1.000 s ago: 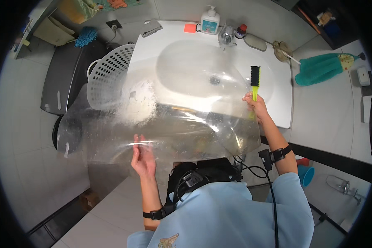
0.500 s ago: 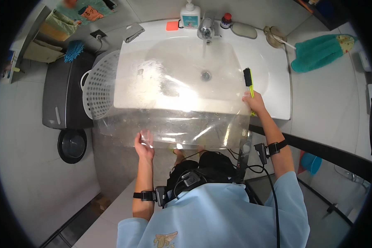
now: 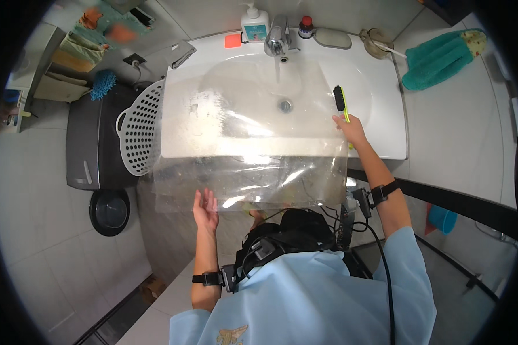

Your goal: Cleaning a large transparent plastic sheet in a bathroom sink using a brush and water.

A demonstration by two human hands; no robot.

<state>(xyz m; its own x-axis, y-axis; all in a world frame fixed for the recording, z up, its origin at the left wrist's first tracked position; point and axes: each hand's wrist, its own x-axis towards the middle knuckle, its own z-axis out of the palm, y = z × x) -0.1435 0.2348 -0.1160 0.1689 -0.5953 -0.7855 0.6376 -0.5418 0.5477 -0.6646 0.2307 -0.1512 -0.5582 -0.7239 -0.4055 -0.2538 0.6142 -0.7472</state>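
Note:
A large clear plastic sheet (image 3: pixel 247 135) drapes over the white sink (image 3: pixel 380 129) and hangs past its near edge. My right hand (image 3: pixel 352 130) is closed on a brush (image 3: pixel 341 100) with a yellow-green handle and black bristles, at the sheet's right edge. Whether those fingers also pinch the sheet, I cannot tell. My left hand (image 3: pixel 206 210) is at the sheet's near edge, palm up, its fingers stretched out and slightly apart. Whitish patches and bright glare mark the sheet's left half. Below the faucet (image 3: pixel 277 37), the drain (image 3: pixel 285 106) shows through the plastic.
Along the sink's back stand a soap pump bottle (image 3: pixel 255 25), a small red-capped bottle (image 3: pixel 305 27) and a soap dish (image 3: pixel 332 38). A white perforated basket (image 3: pixel 137 135) adjoins the sink's left side, beside a dark grey bin (image 3: pixel 86 146). A black basin (image 3: pixel 109 211) sits lower left.
The sheet's left side has shifted rightward, leaving more of the basket uncovered. My right hand and the brush have moved slightly up the picture; my left hand's fingers have straightened.

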